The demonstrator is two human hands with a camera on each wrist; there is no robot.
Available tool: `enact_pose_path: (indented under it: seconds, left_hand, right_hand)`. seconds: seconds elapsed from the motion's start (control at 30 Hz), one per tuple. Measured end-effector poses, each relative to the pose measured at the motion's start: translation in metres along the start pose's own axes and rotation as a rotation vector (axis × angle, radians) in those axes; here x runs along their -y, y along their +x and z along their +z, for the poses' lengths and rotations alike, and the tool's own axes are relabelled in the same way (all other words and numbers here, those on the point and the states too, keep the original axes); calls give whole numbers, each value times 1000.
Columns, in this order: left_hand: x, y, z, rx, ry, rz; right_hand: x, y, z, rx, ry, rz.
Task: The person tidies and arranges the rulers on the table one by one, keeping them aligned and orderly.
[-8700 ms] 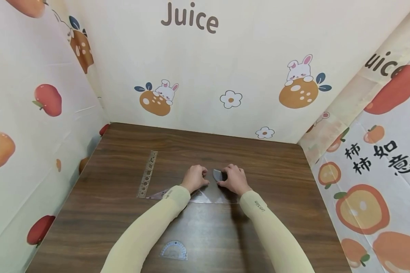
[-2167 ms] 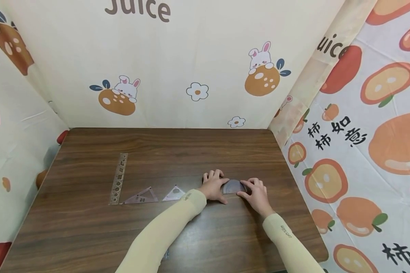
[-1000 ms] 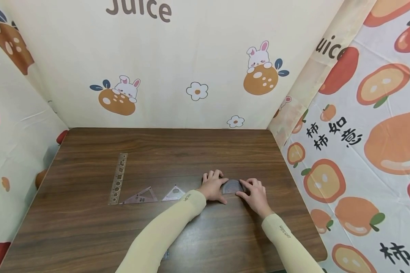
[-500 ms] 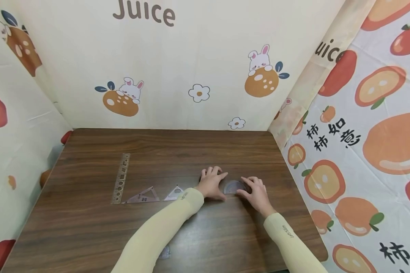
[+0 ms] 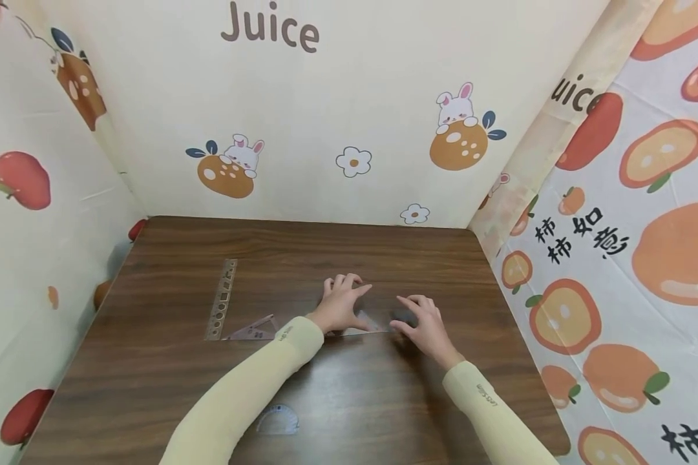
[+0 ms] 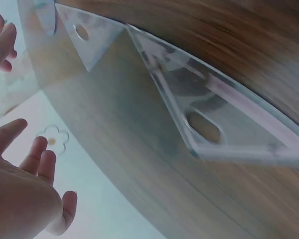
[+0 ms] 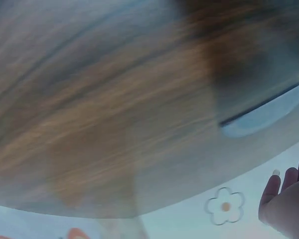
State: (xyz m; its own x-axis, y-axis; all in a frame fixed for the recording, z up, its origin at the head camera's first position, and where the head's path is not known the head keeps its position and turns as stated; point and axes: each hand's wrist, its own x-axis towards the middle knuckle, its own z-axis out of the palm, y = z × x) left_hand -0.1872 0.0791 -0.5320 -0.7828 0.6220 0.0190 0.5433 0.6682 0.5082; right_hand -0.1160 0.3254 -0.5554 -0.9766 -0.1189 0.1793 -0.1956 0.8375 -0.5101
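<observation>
My left hand (image 5: pixel 338 305) is over the row of drawing tools, fingers spread and holding nothing. Near its thumb lies a clear set square (image 5: pixel 366 323). My right hand (image 5: pixel 427 329) is to the right with thumb and fingers apart, close to a dark-tinted protractor (image 5: pixel 404 316); the right wrist view shows the curved protractor (image 7: pixel 266 117) apart from the fingers. A set square with an oval hole (image 6: pixel 209 99) fills the left wrist view, a smaller set square (image 6: pixel 87 37) beyond it. My left sleeve hides part of the row in the head view.
A clear stencil ruler (image 5: pixel 221 300) stands upright along the row's left end, beside a pinkish set square (image 5: pixel 253 329). Another clear protractor (image 5: pixel 278 420) lies nearer, beside my left forearm. The brown table (image 5: pixel 337 248) meets patterned cloth at the back and sides.
Both hands have moved away from the dark protractor and opened up, the left one shifting leftward. The view has turned slightly left, and the near protractor has come out from behind the left sleeve.
</observation>
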Motion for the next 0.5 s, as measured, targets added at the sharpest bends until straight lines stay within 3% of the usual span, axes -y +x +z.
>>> enact_pose_path:
  seconds: [0.27,0.5]
  left_hand:
    - [24,-35,-19,-82,14,-13]
    - [44,-80,-32,-142,-21,-33]
  right_hand:
    - [29,4,16,4,16,-110]
    - [58,3,35,24,29,-230]
